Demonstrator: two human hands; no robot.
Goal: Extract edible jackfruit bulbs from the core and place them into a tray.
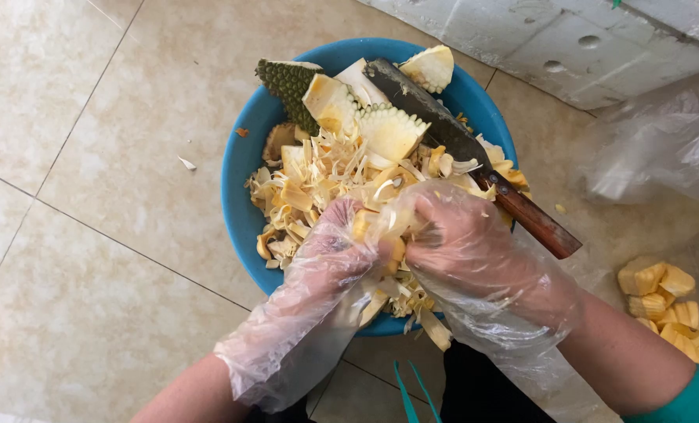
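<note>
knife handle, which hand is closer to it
Right. The right hand sits just below and left of the wooden knife handle, almost touching it. The left hand is farther left, beyond the right hand, over the blue bowl.

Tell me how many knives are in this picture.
1. The knife lies across the blue bowl, dark blade over the jackfruit scraps, brown wooden handle jutting past the right rim, just above the right hand. Scraps could hide another.
</note>
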